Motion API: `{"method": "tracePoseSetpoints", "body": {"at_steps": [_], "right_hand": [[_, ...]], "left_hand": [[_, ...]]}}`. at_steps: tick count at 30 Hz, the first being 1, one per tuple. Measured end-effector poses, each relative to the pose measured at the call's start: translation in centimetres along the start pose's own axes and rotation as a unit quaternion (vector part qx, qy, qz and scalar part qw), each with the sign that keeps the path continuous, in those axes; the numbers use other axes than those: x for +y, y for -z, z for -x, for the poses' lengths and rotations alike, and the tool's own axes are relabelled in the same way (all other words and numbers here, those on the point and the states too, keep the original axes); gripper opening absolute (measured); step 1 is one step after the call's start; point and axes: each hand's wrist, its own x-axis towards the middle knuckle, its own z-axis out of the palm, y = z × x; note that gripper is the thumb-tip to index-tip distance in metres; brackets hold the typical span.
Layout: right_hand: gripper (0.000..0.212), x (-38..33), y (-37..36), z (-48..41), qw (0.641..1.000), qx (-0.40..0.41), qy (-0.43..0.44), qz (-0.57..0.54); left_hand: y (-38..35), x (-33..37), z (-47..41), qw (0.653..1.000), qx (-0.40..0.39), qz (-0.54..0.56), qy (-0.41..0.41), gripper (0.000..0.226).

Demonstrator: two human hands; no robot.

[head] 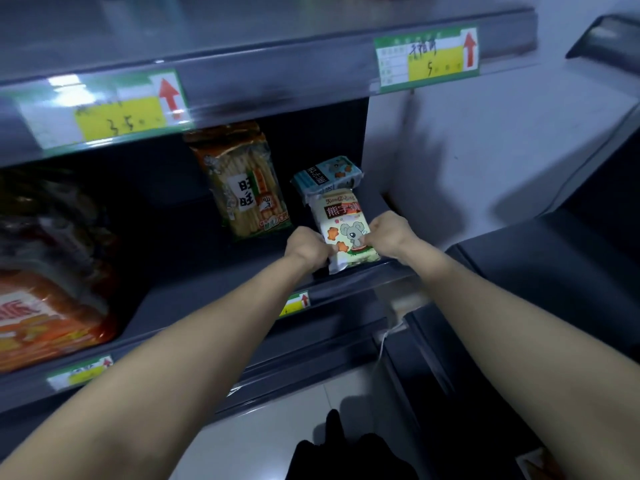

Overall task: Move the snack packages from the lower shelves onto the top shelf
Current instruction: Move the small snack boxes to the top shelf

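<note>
Now: white snack package (346,232) sits at the front right of the lower shelf (194,296), between both hands. Left hand (306,247) and right hand (389,237) curl fingers round its side edges. Print: grey koala, orange biscuits, brown title band.

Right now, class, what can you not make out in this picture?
Head view:
Left hand and right hand: fingertips hidden behind the white packet.
Blue packet: lower part covered by the white packet.
Red bag: blurred, cut off by left edge.
Price tag: writing blurred.
</note>
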Motion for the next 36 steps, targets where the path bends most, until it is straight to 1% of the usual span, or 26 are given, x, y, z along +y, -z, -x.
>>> {"method": "tracePoseSetpoints", "body": {"at_steps": [2, 10, 14, 16, 18, 22, 25, 27, 29, 32, 36], "right_hand": [[0.018, -0.5, 0.4, 2.0, 1.000, 0.015, 0.005, 0.003], [0.024, -2.6, 0.7, 13.4, 0.997, 0.077, 0.016, 0.009], [0.015, -3.3, 0.6, 19.7, 0.992, 0.125, 0.027, -0.022], [0.024, -3.8, 0.5, 22.5, 0.989, 0.139, 0.029, -0.037], [0.026, -4.6, 0.4, 24.9, 0.987, 0.146, 0.038, -0.047], [0.018, -6.7, 1.0, 28.7, 0.980, 0.178, 0.068, -0.057], [0.021, -8.5, 1.7, 30.6, 0.973, 0.204, 0.093, -0.056], [0.018, -9.7, 2.4, 31.2, 0.967, 0.221, 0.110, -0.064], [0.015, -11.1, 3.2, 31.5, 0.959, 0.238, 0.132, -0.084], [0.017, -13.6, 4.3, 31.3, 0.944, 0.250, 0.173, -0.126], [0.013, -17.4, 5.9, 29.7, 0.923, 0.272, 0.231, -0.142]], "left_hand": [[1.0, 0.1, 1.9, 1.000, 0.002, 0.003, -0.016, 0.017], [4.9, -1.4, 11.5, 0.996, -0.024, 0.020, -0.086, 0.008], [6.7, -2.3, 16.1, 0.991, -0.039, 0.027, -0.127, 0.009], [7.7, -2.7, 18.3, 0.988, -0.043, 0.021, -0.148, 0.011], [8.8, -3.0, 20.5, 0.984, -0.037, 0.011, -0.176, 0.011], [11.3, -2.9, 24.0, 0.971, -0.011, -0.010, -0.238, 0.011], [13.3, -2.2, 26.0, 0.963, 0.009, -0.004, -0.271, 0.013], [14.7, -1.3, 27.0, 0.957, 0.022, 0.005, -0.288, 0.014], [16.0, -0.4, 28.0, 0.952, 0.043, 0.013, -0.304, 0.014], [18.3, 1.1, 28.9, 0.933, 0.106, 0.002, -0.345, 0.011], [21.5, 3.5, 28.6, 0.920, 0.143, 0.026, -0.365, 0.013]]}}
